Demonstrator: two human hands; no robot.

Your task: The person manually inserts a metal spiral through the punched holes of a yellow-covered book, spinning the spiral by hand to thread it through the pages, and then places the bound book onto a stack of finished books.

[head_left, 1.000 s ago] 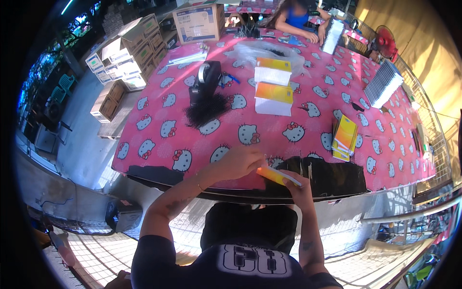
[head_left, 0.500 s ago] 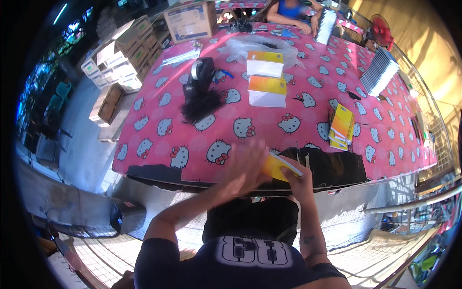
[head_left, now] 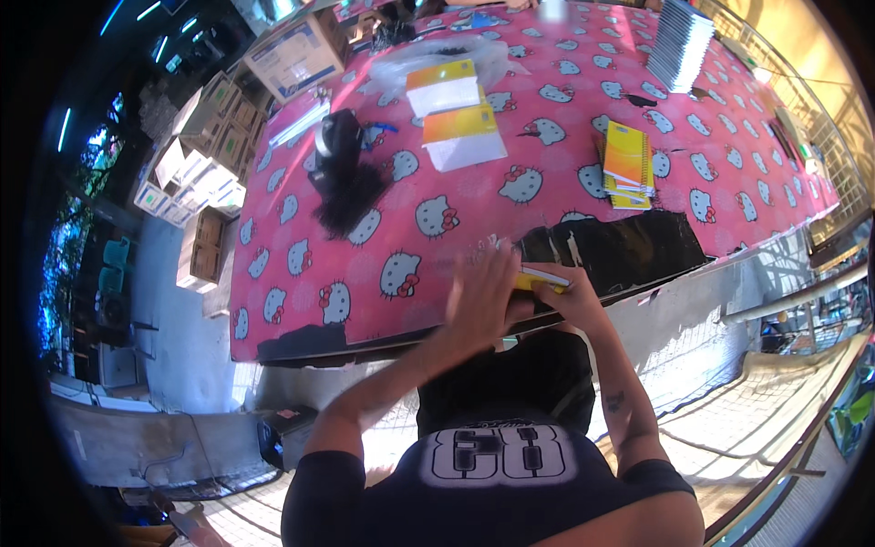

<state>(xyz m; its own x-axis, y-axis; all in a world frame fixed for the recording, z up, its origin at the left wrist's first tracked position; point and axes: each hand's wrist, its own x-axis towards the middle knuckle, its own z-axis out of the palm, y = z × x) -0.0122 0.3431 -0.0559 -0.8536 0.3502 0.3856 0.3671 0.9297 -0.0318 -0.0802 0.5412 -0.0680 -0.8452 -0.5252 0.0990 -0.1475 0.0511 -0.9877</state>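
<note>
At the table's front edge, a small yellow-covered notebook (head_left: 545, 279) with white pages is held in my right hand (head_left: 574, 296), whose fingers and thumb close round its right end. My left hand (head_left: 483, 292) is stretched flat against or just beside the notebook's left end, its fingers straight and slightly smeared by motion. That hand hides part of the notebook. To the right lies a small pile of yellow spiral notebooks (head_left: 627, 157). Farther off stand two stacks of open notebooks, a near stack (head_left: 463, 141) and a far stack (head_left: 442, 87), with yellow covers and white pages.
A pink patterned cloth (head_left: 492, 214) covers the table, with a torn black patch (head_left: 638, 255) at its front edge. A black brush (head_left: 351, 196) lies by a black device (head_left: 339, 137). A tall notebook stack (head_left: 679, 50) stands far right; cartons (head_left: 210, 128) are piled left.
The view has shifted, so the table sits turned and higher in the picture. My left hand has tipped more upright beside the notebook, and less of its yellow cover shows. My right hand keeps its hold.
</note>
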